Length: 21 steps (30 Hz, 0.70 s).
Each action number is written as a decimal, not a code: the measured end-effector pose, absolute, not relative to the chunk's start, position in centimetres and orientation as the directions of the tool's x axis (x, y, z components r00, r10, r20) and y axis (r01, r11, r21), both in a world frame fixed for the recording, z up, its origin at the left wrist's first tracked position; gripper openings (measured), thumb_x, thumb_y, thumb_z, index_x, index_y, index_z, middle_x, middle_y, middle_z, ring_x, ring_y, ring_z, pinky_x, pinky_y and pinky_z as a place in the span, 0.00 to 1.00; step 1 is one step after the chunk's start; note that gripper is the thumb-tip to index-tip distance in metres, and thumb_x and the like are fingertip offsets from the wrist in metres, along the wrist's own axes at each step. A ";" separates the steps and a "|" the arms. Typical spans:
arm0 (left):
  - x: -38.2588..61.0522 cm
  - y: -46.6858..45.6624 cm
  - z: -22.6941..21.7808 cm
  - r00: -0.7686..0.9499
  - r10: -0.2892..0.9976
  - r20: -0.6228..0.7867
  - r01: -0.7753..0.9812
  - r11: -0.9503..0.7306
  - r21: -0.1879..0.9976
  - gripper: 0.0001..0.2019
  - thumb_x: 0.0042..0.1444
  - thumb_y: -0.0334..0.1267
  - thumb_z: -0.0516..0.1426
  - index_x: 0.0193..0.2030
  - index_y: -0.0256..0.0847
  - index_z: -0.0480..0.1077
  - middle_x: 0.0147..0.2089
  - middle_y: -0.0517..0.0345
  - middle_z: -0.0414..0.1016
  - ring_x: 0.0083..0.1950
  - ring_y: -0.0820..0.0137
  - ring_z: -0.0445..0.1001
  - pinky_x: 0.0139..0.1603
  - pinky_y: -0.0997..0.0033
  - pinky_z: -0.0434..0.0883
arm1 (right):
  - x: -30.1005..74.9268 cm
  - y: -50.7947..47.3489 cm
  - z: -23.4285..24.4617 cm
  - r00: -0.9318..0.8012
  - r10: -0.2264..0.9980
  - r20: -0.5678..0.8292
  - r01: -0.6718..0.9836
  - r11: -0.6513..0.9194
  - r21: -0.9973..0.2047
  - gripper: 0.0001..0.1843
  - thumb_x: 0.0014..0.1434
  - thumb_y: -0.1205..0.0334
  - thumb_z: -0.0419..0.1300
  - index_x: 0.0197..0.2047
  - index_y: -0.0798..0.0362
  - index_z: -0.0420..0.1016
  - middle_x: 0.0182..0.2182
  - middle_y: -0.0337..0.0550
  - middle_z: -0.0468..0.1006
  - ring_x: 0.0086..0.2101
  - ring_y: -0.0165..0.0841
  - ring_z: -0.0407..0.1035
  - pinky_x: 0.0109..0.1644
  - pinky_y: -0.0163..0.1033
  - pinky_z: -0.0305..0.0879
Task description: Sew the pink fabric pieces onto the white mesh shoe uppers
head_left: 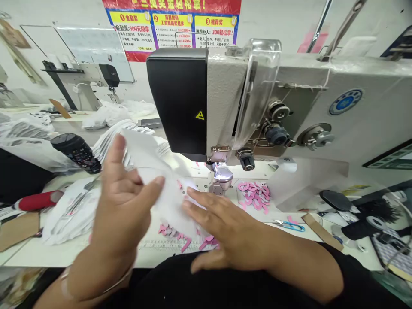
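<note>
Left hand (124,201): is pinching a white cloth (154,184) between thumb and fingers, lifting its far edge.
Right hand (222,227): is pressing on the cloth with fingers spread apart, clamped on nothing.
Cloth: is lying partly raised over the surface (77,253), just left of the sewing machine foot (220,180).
Containers: a clear tray (238,195) is holding pink cutouts (254,195) right of the foot; a white plastic bag (72,214) is sitting left, its contents unclear.

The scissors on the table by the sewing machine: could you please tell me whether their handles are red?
No, the scissors lying on the white sewing table have blue handles.
</note>
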State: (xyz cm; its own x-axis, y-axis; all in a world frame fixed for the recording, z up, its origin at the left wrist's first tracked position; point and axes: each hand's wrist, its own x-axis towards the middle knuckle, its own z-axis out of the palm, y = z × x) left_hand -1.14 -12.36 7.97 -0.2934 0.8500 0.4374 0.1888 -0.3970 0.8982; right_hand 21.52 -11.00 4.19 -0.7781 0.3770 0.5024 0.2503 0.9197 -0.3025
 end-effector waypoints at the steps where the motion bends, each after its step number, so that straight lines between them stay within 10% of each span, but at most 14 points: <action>1: 0.6 -12.3 7.8 -0.279 0.865 0.417 0.139 -0.393 0.909 0.46 0.55 0.34 0.65 0.74 0.63 0.46 0.34 0.64 0.69 0.26 0.78 0.66 0.25 0.82 0.69 | 20.7 -11.3 3.6 -0.733 0.371 0.570 0.267 0.928 -0.261 0.46 0.64 0.45 0.60 0.74 0.58 0.44 0.71 0.61 0.51 0.69 0.45 0.49 0.69 0.54 0.56; 6: 1.9 -12.4 6.8 -0.131 0.877 0.462 0.171 -0.439 0.882 0.35 0.60 0.43 0.61 0.72 0.56 0.53 0.33 0.61 0.66 0.32 0.72 0.69 0.35 0.72 0.74 | 22.5 -10.3 2.6 -0.507 0.482 0.715 0.192 0.871 -0.452 0.27 0.68 0.66 0.55 0.69 0.47 0.61 0.58 0.45 0.75 0.56 0.35 0.70 0.60 0.43 0.68; 11: -1.8 -11.1 6.4 -0.052 0.878 0.476 0.701 -0.307 0.643 0.19 0.53 0.51 0.64 0.49 0.48 0.76 0.47 0.52 0.68 0.48 0.61 0.68 0.42 0.66 0.72 | 27.7 -9.1 2.3 -0.350 0.889 0.295 -0.126 0.267 -0.955 0.09 0.64 0.57 0.62 0.46 0.47 0.81 0.33 0.39 0.81 0.32 0.31 0.76 0.34 0.35 0.72; 17: -0.5 -6.8 3.6 0.166 0.970 -0.180 0.183 0.149 0.972 0.13 0.56 0.46 0.62 0.35 0.39 0.69 0.25 0.64 0.63 0.24 0.78 0.60 0.23 0.79 0.60 | 29.9 -5.4 0.2 -0.136 0.986 -0.098 -0.379 -0.143 -0.914 0.18 0.45 0.59 0.75 0.38 0.53 0.78 0.32 0.40 0.81 0.31 0.35 0.76 0.37 0.39 0.74; 21: 1.7 -4.5 3.1 0.171 0.963 -0.209 -0.039 0.218 0.975 0.10 0.51 0.37 0.66 0.35 0.37 0.69 0.26 0.64 0.65 0.21 0.82 0.60 0.19 0.83 0.59 | 30.9 -2.1 -0.6 -0.081 0.985 -0.150 -0.365 -0.169 -0.915 0.20 0.40 0.60 0.75 0.36 0.52 0.75 0.30 0.40 0.80 0.31 0.36 0.76 0.39 0.41 0.75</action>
